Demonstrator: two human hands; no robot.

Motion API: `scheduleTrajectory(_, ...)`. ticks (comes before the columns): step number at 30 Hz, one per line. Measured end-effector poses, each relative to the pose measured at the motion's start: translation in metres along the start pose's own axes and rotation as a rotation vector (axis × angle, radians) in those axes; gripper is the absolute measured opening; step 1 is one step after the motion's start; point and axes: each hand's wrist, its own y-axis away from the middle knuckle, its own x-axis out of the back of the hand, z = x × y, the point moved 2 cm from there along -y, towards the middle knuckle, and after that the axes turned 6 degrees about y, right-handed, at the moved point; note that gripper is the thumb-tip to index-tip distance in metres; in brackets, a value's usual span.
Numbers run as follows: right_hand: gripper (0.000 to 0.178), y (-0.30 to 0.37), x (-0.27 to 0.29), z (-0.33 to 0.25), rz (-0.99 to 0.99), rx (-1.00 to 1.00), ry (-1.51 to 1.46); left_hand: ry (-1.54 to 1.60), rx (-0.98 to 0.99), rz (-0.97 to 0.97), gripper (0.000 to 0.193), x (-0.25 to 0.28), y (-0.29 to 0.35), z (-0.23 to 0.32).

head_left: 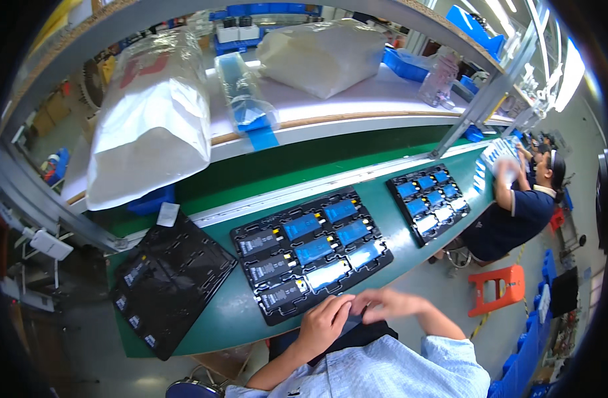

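Note:
My left hand (326, 324) is at the table's near edge, just in front of the middle black tray (275, 321). Its fingers are pressed together in a pinch; a bluish patch shows below them, but I cannot make out whether they hold it. Beside it, my right hand (389, 306) is smeared by motion, its fingertips close to the left hand's. The middle tray carries several flat rectangular packs that look like batteries: dark grey ones (269, 268) on the left, blue-faced ones (313, 250) further right, with small yellow tabs.
At left lies another black tray (178, 265) with a few dark packs. A third tray (418, 235) of blue-faced packs sits further right on the green table (218, 331). Plastic bags (151, 132) rest on the shelf above. A co-worker (523, 212) sits at right, near an orange stool (496, 289).

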Motion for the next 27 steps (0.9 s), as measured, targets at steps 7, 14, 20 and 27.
scheduleTrajectory(7, 0.017, -0.017, -0.017, 0.016, -0.097, 0.011, -0.415, 0.329, 0.461, -0.157, 0.053, 0.02, 0.021, -0.02)
scheduleTrajectory(14, 0.02, -0.029, -0.019, 0.056, 0.103, -0.012, -0.352, 0.397, 0.463, -0.101, 0.058, 0.022, 0.03, -0.008)
scheduleTrajectory(20, 0.027, 0.0, -0.034, 0.016, 0.902, 0.477, 0.45, -0.002, 0.482, -0.066, 0.049, 0.018, 0.028, 0.015)
scheduleTrajectory(27, 0.025, -0.004, -0.049, 0.011, 0.305, 0.379, 0.196, -0.044, 0.445, -0.159, 0.051, 0.005, 0.022, 0.036)
